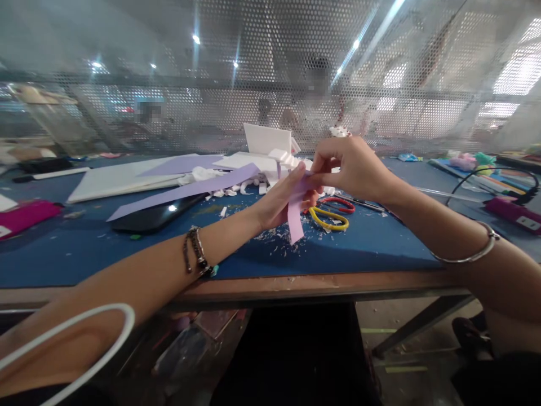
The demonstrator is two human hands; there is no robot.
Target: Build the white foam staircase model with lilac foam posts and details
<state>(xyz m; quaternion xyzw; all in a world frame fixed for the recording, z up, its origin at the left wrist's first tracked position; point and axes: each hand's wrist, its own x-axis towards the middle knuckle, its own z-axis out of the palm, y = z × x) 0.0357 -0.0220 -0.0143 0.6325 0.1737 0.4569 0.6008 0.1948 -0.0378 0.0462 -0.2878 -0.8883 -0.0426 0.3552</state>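
Note:
A short purple paper strip hangs down between my two hands above the middle of the table. My left hand grips it from the left, the fingers closed and partly hidden behind the strip. From the right, the fingertips of my right hand pinch its upper part. Just below and to the right lie scissors with one yellow and one red handle loop. To the left, a long purple strip rests across a black phone-like slab. Behind my hands stands a folded white card piece.
White sheets and crumpled paper scraps lie at the back left. Tiny paper bits litter the blue tabletop. Magenta pouches lie left and right. A perforated metal screen rises behind the table, with people beyond it.

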